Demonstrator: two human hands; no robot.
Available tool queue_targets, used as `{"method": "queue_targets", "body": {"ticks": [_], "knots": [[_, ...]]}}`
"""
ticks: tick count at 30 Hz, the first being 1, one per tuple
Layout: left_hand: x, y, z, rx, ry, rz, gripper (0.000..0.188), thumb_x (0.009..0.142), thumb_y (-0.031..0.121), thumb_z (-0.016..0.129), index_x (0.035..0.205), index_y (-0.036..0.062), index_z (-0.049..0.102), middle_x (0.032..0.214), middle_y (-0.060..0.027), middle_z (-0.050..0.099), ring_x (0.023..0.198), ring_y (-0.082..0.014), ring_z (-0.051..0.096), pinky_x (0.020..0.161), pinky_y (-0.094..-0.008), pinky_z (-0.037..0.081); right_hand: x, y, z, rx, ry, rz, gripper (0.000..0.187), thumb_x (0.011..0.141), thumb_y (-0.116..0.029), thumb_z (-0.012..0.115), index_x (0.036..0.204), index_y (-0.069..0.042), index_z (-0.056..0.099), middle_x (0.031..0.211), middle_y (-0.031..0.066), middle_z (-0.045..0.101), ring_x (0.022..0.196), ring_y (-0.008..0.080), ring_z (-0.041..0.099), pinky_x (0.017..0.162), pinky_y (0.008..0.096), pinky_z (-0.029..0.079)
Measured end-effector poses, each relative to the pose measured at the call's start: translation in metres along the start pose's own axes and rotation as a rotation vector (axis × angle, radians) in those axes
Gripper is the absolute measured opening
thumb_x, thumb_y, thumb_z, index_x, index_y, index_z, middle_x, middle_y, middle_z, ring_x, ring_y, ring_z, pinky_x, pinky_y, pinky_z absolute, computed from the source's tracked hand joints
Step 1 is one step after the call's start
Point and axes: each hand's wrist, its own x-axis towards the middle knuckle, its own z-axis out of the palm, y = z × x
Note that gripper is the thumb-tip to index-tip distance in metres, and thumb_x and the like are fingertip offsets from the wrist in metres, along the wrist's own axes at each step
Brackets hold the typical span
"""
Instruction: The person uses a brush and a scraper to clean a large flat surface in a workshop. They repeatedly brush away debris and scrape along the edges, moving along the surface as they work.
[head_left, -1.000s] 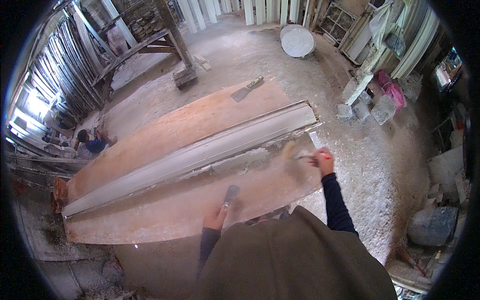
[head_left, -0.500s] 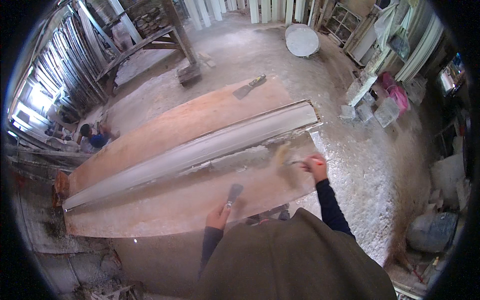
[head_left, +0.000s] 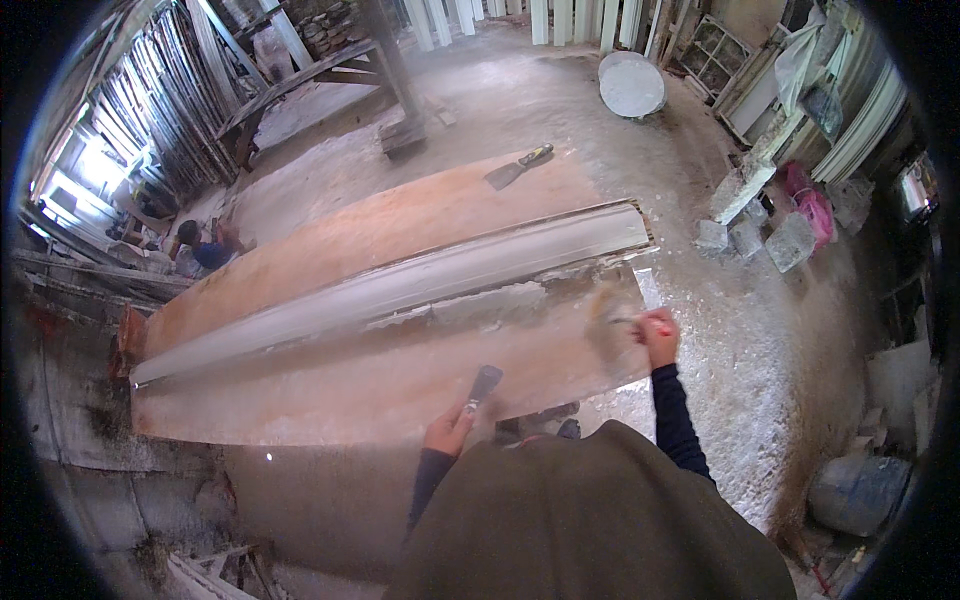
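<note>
My left hand (head_left: pixel 449 430) is wrapped around the handle of a putty knife (head_left: pixel 485 382), its broad grey blade pointing up and away from me over the near edge of the long pinkish tabletop (head_left: pixel 330 385). My right hand (head_left: pixel 658 335) is at the tabletop's right end, fingers closed on a thin handle; beyond them is a blurred tan head, which looks like a brush (head_left: pixel 604 308). I can't tell whether its bristles touch the surface.

Across the tabletop, lengthwise, lies a long white moulding (head_left: pixel 430 280), running from the far left end to the right end, on the far side of both my hands. Ragged white residue (head_left: pixel 470 308) lies along its near side, with a greyish, wet-looking band beside it. Past the moulding, near the far edge, rests a second putty knife (head_left: pixel 520 167) with a black-and-yellow handle.

On the floor beyond stands a round white-topped container (head_left: pixel 632 85). Far to my left, a co-worker (head_left: pixel 210 250) in blue is low down beyond the tabletop.
</note>
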Motion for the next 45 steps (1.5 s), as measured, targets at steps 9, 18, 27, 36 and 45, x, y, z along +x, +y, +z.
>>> {"method": "queue_targets", "body": {"ticks": [9,18,27,36,45], "knots": [[-0.01,0.001,-0.027,0.274,0.158,-0.057,0.035,0.077,0.028,0.051,0.108,0.0099,0.054,0.089,-0.0177,0.059,0.084,-0.0281,0.058,0.073,-0.0334,0.043,-0.041,0.145,0.205,-0.29,-0.59,-0.295,0.013,0.079,-0.012,0.056,0.087,-0.003,0.053,0.076,0.0072,0.06,0.068,0.0163,0.061,0.055,0.0275,0.051],[-0.027,-0.001,-0.056,0.074,0.24,-0.144,0.036,0.078,0.025,0.052,0.11,0.008,0.053,0.098,-0.0151,0.059,0.093,-0.0246,0.056,0.08,-0.0302,0.041,-0.035,0.017,0.053,0.073,-0.043,0.203,0.01,0.077,-0.01,0.055,0.083,-0.004,0.049,0.073,0.0107,0.059,0.061,0.0207,0.062,0.051,0.0273,0.052],[0.045,-0.063,-0.048,0.243,-0.014,0.057,0.042,0.081,0.035,0.047,0.114,0.0086,0.049,0.102,-0.0181,0.056,0.095,-0.0286,0.054,0.081,-0.0344,0.04,-0.073,0.052,0.141,0.055,-0.287,0.122,0.011,0.073,-0.006,0.061,0.078,-0.002,0.052,0.067,0.0089,0.057,0.056,0.0174,0.059,0.049,0.0263,0.05],[0.101,-0.035,-0.01,0.621,-0.179,0.213,0.043,0.084,0.03,0.04,0.121,0.0097,0.039,0.089,-0.0222,0.054,0.084,-0.0376,0.053,0.074,-0.0437,0.042,-0.064,-0.058,0.077,-1.074,0.034,-0.752,0.011,0.067,0.0,0.046,0.077,-0.003,0.049,0.08,0.0142,0.049,0.075,0.0311,0.05,0.066,0.0353,0.041],[0.09,-0.015,0.031,0.516,-0.088,0.049,0.051,0.084,0.02,0.039,0.13,0.0108,0.019,0.085,-0.0259,0.054,0.079,-0.041,0.054,0.067,-0.0459,0.042,-0.113,0.036,0.214,-1.269,-0.807,-0.209,0.05,0.074,-0.015,0.054,0.12,-0.009,0.038,0.122,0.0138,0.042,0.092,0.0309,0.054,0.073,0.0393,0.045]]}}
